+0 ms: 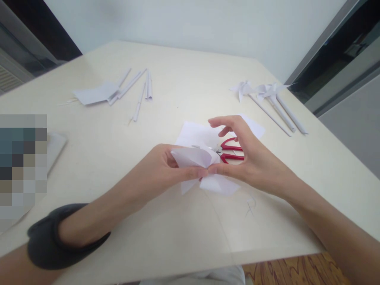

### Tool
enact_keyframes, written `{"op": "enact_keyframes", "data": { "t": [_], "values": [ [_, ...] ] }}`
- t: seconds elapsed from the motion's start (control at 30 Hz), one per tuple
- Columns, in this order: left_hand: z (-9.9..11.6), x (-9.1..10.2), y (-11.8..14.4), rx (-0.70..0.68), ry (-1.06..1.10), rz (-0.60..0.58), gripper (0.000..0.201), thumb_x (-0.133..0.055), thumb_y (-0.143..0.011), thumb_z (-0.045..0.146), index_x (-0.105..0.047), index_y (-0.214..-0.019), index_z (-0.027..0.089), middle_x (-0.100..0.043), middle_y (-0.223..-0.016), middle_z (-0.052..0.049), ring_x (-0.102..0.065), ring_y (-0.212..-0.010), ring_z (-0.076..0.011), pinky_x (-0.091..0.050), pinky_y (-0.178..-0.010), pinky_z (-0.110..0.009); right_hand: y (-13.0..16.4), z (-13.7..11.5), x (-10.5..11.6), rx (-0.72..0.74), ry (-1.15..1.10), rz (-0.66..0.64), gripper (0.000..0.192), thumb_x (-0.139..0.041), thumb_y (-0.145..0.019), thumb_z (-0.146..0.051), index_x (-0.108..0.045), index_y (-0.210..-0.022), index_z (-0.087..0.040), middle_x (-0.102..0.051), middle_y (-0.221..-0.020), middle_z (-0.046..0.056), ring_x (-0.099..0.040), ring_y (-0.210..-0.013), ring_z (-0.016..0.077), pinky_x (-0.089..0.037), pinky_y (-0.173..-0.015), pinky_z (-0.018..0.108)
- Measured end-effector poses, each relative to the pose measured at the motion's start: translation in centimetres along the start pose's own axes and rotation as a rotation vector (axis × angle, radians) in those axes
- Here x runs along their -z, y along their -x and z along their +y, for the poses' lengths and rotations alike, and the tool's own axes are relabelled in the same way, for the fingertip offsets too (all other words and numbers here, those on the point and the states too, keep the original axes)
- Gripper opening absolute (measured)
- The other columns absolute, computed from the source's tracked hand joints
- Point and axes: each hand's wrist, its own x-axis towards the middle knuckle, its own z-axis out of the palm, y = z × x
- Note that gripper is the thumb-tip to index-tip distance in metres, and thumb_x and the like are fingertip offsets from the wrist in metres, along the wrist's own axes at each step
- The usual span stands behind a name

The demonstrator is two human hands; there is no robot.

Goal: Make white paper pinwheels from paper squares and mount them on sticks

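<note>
My left hand [166, 166] pinches a folded white paper pinwheel [218, 184] between thumb and fingers, near the table's front. My right hand [255, 154] has its thumb tip against the pinwheel's centre, beside the left thumb. Its other fingers are curved and raised, apart from the thumb. Behind the pinwheel lie red-handled scissors [232, 157], their blades partly covered by the paper. White paper [190, 132] lies under the scissors. A thin thread [219, 217] trails from below the pinwheel towards the table edge.
At the back right lie finished-looking paper pinwheels [268, 91] on rolled paper sticks [282, 111]. Several paper rolls [138, 103] and a flat paper piece [95, 95] lie at the back left. Thin scraps [251, 206] sit near my right forearm. A blurred-out patch [20, 166] covers the left edge.
</note>
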Motion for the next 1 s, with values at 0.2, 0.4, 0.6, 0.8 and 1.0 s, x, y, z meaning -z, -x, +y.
{"op": "enact_keyframes", "data": {
  "t": [0.2, 0.4, 0.6, 0.8, 1.0],
  "values": [
    [-0.1, 0.0, 0.2, -0.029, 0.064, 0.087, 0.013, -0.077, -0.068, 0.027, -0.075, -0.081, 0.028, -0.075, -0.077, 0.004, -0.069, -0.074, -0.0176, -0.053, -0.061, -0.021, -0.2, 0.0, 0.2, -0.176, -0.195, -0.007, 0.066, -0.074, -0.068, -0.038, -0.042, -0.127, -0.034, -0.045, -0.131, 0.003, -0.05, -0.114, 0.0237, -0.049, -0.083, 0.035],
    [-0.4, 0.8, 0.4, -0.032, -0.029, 0.095, 0.013, -0.072, -0.074, 0.033, -0.074, -0.085, 0.028, -0.073, -0.08, 0.004, -0.066, -0.073, -0.0134, -0.048, -0.058, -0.016, 0.0, -0.4, 0.6, -0.364, -0.418, -0.198, 0.042, -0.07, -0.073, -0.042, -0.06, -0.111, -0.027, -0.065, -0.101, 0.005, -0.062, -0.085, 0.0217, -0.049, -0.069, 0.034],
    [-0.4, 0.4, 0.6, -0.042, -0.095, 0.157, 0.013, -0.07, -0.075, 0.038, -0.074, -0.083, 0.029, -0.072, -0.078, 0.004, -0.064, -0.071, -0.0136, -0.045, -0.055, -0.016, 0.1, -0.7, -0.1, -0.396, -0.47, -0.162, 0.027, -0.07, -0.074, -0.037, -0.069, -0.096, -0.023, -0.069, -0.087, 0.004, -0.064, -0.077, 0.0216, -0.049, -0.064, 0.033],
    [-0.6, 0.2, 0.4, -0.059, -0.142, 0.172, 0.014, -0.069, -0.075, 0.039, -0.073, -0.082, 0.027, -0.071, -0.079, 0.002, -0.065, -0.072, -0.0165, -0.046, -0.054, -0.019, 0.1, -0.5, -1.0, -0.39, -0.515, -0.136, 0.021, -0.068, -0.076, -0.036, -0.068, -0.094, -0.024, -0.068, -0.1, 0.004, -0.064, -0.087, 0.0226, -0.049, -0.068, 0.031],
    [-0.8, 0.2, 0.5, -0.054, -0.089, 0.155, 0.016, -0.069, -0.076, 0.039, -0.073, -0.088, 0.029, -0.074, -0.082, 0.002, -0.069, -0.079, -0.0196, -0.051, -0.061, -0.023, 0.0, -0.6, -1.1, -0.374, -0.589, -0.138, 0.02, -0.065, -0.08, -0.037, -0.068, -0.093, -0.023, -0.069, -0.096, 0.002, -0.064, -0.081, 0.0162, -0.047, -0.063, 0.023]
  ]
}}
